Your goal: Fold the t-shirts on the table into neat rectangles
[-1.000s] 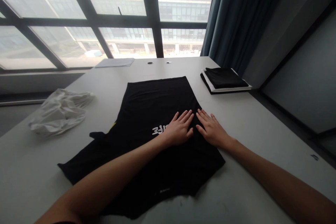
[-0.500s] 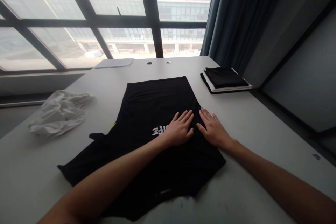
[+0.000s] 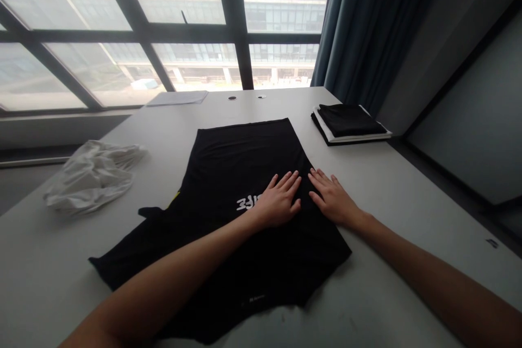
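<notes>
A black T-shirt [image 3: 240,157] lies spread on the white table, its hem toward the window and its collar toward me. White lettering [image 3: 246,203] shows on its middle, partly covered by my left hand [image 3: 281,198]. That hand rests flat on the cloth, fingers stretched out and holding nothing. Beside it, my right hand [image 3: 331,196] lies open across the shirt's right edge, fingers extended. A small yellow patch shows at the left side near the sleeve. My left forearm hides part of the shirt's lower left.
Folded black and white garments [image 3: 350,122] are stacked at the back right of the table [image 3: 408,217]. A crumpled white cloth [image 3: 93,174] lies at the left. Papers [image 3: 177,98] rest near the window, and a dark curtain [image 3: 362,27] hangs behind the stack.
My right hand has shifted very slightly, its thumb now a little farther right. The left hand and the T-shirt look the same.
</notes>
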{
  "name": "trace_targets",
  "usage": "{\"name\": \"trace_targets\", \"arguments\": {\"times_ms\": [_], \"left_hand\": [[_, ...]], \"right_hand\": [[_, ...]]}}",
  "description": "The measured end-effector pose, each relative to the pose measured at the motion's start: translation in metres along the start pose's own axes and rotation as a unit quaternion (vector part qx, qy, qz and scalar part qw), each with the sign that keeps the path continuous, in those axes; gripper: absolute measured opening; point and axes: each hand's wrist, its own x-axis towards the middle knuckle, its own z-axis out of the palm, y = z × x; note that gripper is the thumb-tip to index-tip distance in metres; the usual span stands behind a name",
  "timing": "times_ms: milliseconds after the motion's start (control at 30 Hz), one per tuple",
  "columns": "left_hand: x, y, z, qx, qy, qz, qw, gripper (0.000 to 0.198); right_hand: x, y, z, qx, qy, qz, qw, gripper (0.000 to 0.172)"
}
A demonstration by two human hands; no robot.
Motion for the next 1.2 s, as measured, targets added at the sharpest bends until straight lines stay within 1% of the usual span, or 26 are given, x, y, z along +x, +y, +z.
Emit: {"name": "trace_targets", "arguments": {"times_ms": [133,200,300,367,433,533,933,1200], "left_hand": [[-0.0008,0.0013,-0.0047,-0.006,0.010,-0.003,1.000,0.065],[-0.0026,0.0038,-0.0080,-0.007,0.027,0.022,0.999,0.065],[-0.0061,0.0080,-0.0095,-0.010,0.031,0.065,0.997,0.070],[-0.0079,0.0093,-0.0070,-0.011,0.015,0.072,0.997,0.075],[-0.0087,0.0090,-0.0033,-0.010,0.002,0.072,0.997,0.077],[-0.0087,0.0079,-0.0003,-0.012,0.000,0.072,0.997,0.076],[-0.0091,0.0091,-0.0017,-0.010,-0.006,0.067,0.998,0.075],[-0.0092,0.0087,-0.0023,-0.011,0.002,0.071,0.997,0.073]], "right_hand": [[0.0010,0.0021,-0.0059,0.040,0.053,0.013,0.998,0.059],[0.0018,0.0038,-0.0075,0.052,0.065,0.007,0.996,0.059],[0.0028,0.0056,-0.0052,0.036,0.029,-0.015,0.999,0.059],[0.0031,0.0055,-0.0027,0.016,0.002,-0.020,1.000,0.058],[0.0031,0.0046,-0.0014,0.005,-0.008,-0.017,1.000,0.058],[0.0028,0.0037,-0.0015,-0.001,-0.006,-0.014,1.000,0.058],[0.0027,0.0042,-0.0020,0.003,-0.006,-0.013,1.000,0.058],[0.0029,0.0044,-0.0013,0.004,-0.005,-0.012,1.000,0.058]]}}
